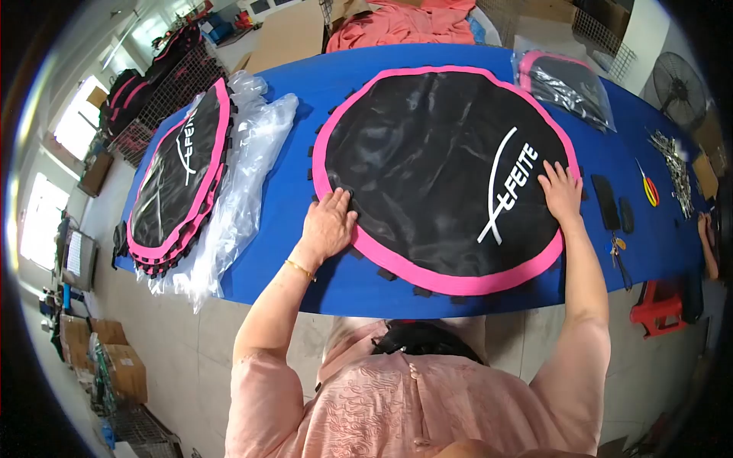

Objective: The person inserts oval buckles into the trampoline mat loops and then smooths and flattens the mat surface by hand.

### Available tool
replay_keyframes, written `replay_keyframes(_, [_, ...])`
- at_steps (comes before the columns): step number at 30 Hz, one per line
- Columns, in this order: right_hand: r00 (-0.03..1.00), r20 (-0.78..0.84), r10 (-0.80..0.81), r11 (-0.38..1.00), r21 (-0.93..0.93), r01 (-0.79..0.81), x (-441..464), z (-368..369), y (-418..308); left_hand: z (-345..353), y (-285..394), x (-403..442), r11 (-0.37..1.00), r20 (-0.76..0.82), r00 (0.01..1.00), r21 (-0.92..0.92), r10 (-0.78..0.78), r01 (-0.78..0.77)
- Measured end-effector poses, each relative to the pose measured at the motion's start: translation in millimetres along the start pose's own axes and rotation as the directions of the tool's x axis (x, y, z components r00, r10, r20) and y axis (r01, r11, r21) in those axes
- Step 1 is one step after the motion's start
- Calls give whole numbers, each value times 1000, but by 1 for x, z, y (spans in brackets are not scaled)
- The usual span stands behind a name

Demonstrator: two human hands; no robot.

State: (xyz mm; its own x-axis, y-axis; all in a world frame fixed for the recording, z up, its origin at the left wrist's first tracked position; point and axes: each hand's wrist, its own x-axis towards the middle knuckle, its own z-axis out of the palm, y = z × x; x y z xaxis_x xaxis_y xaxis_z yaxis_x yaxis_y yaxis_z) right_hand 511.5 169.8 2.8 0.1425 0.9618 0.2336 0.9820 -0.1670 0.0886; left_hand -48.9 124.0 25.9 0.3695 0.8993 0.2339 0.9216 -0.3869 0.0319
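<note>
1. One broad blue desk (pixel 282 72) carries everything at hand, and the large round black fabric mat with a pink rim and white lettering (pixel 427 168) lies flat across its middle.
2. Both hands rest palm down on that mat: the left hand (pixel 330 223) on its near-left rim, fingers loosely extended; the right hand (pixel 563 191) on its right rim, fingers spread. Neither grasps anything.
3. Left of the mat, similar pink-rimmed black mats (pixel 164 191) lie stacked beside crumpled clear plastic sheeting (pixel 256 164).
4. At the far right sits a clear bag holding a folded black-and-pink piece (pixel 563 84); nearer are a black phone-like object (pixel 605 201), a yellow-and-red-handled tool (pixel 650 191) and a heap of slim metal pieces (pixel 673 172).
5. Around the desk stand a dark round fan (pixel 676 88), a red plastic stool (pixel 658 309) and brown cardboard boxes (pixel 126 372) on a grey floor (pixel 198 374).
6. Bright windows (pixel 43 229) line the left wall; salmon-pink cloth (pixel 405 29) is heaped beyond the far edge.
</note>
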Motion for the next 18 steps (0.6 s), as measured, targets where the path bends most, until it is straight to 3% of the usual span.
replay_keyframes(1, [1000,0,7,1000,-5,-7,8,-4,-6,-3,8,-7,999,14,1000,-36,13,-13])
replay_keyframes(3, [971,108,213,974,-101,-203,24,-9,-22,-3,19,-20,997,-6,998,-55,56,-56])
replay_keyframes(5, [947,205,248,959,88,-270,27,-25,-53,-7,26,-26,996,0,998,-59,63,-62])
replay_keyframes(7, [922,109,372,909,157,-386,23,-6,-87,-10,25,-26,996,18,998,-64,67,-65])
replay_keyframes(9, [945,-29,326,940,121,-320,13,20,-102,-9,23,-24,994,31,996,-78,81,-79])
replay_keyframes(13, [945,65,319,939,113,-325,2,8,-107,1,6,-15,989,6,1000,-148,7,-6])
replay_keyframes(18, [968,42,246,960,129,-249,-28,2,-113,-2,-6,-15,987,-11,1000,-159,10,-12])
